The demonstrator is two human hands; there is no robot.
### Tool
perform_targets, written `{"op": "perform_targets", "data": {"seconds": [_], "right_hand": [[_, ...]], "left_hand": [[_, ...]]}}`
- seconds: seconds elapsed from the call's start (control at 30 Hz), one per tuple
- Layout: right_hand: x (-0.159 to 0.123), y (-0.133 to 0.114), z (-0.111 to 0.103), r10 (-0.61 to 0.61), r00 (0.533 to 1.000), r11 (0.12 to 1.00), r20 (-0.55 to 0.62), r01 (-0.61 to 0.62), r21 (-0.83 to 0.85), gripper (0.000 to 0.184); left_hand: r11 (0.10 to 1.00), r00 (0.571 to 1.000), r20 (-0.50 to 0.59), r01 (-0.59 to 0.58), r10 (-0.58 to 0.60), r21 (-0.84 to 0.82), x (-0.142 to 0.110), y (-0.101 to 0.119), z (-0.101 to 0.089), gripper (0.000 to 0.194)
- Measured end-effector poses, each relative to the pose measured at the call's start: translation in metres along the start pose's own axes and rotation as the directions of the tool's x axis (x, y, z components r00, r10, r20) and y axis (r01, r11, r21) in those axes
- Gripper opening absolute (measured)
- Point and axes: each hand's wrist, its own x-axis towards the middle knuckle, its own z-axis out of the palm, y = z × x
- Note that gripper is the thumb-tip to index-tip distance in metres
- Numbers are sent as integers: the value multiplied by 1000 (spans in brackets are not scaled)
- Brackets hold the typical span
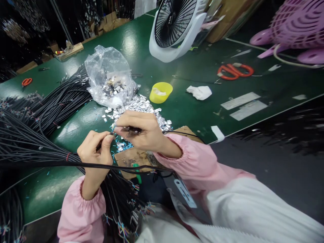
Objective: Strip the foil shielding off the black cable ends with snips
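My left hand (97,150) is closed, thumb against forefinger, on the end of a black cable. Thin coloured wires (113,127) stick up from that end. My right hand (141,130) meets it there, its fingers pinched at the wires. A slim dark tool (135,129) lies within the right hand; its kind is mostly hidden by the fingers. Below my hands is a worn wooden board (131,158) with a green object (137,172) on it. A black cable (63,164) crosses in front of my left wrist. Silvery foil scraps (141,104) and blue wire bits lie just beyond my hands.
Bundles of black cables (60,101) cover the left side and hang over my lap. Beyond the scraps stand a clear plastic bag (108,74), a yellow cup (160,92), crumpled tissue (199,92), orange-handled scissors (235,71), a white fan (164,50) and a pink fan (298,27).
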Motion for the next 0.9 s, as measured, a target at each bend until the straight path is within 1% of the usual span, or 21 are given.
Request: {"op": "perform_targets", "data": {"seconds": [0.1, 0.17, 0.27, 0.33, 0.4, 0.47, 0.53, 0.57, 0.6, 0.63, 0.67, 0.7, 0.77, 0.83, 0.9], "right_hand": [[-1, -1, -3, -61, 997, 997, 54, 64, -52, 13], [-1, -1, -5, -92, 990, 991, 111, 102, -86, 12], [-2, 0, -6, -75, 982, 986, 172, 98, -131, 9], [-1, 0, -6, -37, 983, 990, 181, 61, -125, 9], [1, -2, -6, 15, 983, 999, 183, -7, -43, 15], [4, -3, -6, 82, 974, 985, 209, -111, 131, 20], [6, -4, -6, 129, 955, 914, 268, -219, 342, 26], [7, -5, -6, 146, 945, 868, 292, -264, 421, 29], [8, -5, -5, 163, 939, 836, 301, -294, 463, 31], [8, -5, -5, 178, 942, 835, 286, -298, 463, 31], [7, -5, -4, 182, 952, 865, 246, -274, 420, 31], [6, -6, -3, 172, 967, 912, 186, -228, 341, 30], [3, -7, -2, 101, 992, 983, 73, -111, 143, 25], [1, -6, -1, 30, 999, 1000, 20, -30, 1, 21], [1, -5, -3, -4, 1000, 997, 0, 4, -72, 19]], "left_hand": [[993, 993, 54, 106, -103, -57, 1, 0, -2, 25], [989, 990, 63, 133, -128, -71, 1, 0, -3, 28], [998, 997, 57, 56, -55, -17, 1, 0, -3, 22], [1000, 998, 55, 10, -12, 23, 1, 0, -3, 20], [1000, 996, 89, 14, -14, 5, 3, 0, -4, 24], [995, 985, 170, 51, -36, -85, 5, 0, -4, 31], [974, 965, 257, 96, -41, -206, 7, -1, -5, 36], [960, 960, 278, 111, -36, -257, 7, -2, -5, 36], [951, 960, 277, 114, -31, -287, 8, -2, -5, 36], [949, 966, 257, 109, -31, -295, 7, -2, -4, 34], [954, 974, 226, 98, -33, -284, 6, -2, -3, 32], [962, 981, 191, 85, -35, -260, 6, -2, -2, 30], [975, 988, 150, 71, -40, -210, 4, -1, 1, 28], [978, 988, 147, 81, -53, -194, 3, 0, 4, 29], [971, 986, 148, 111, -80, -212, 2, 0, 5, 32]]}}
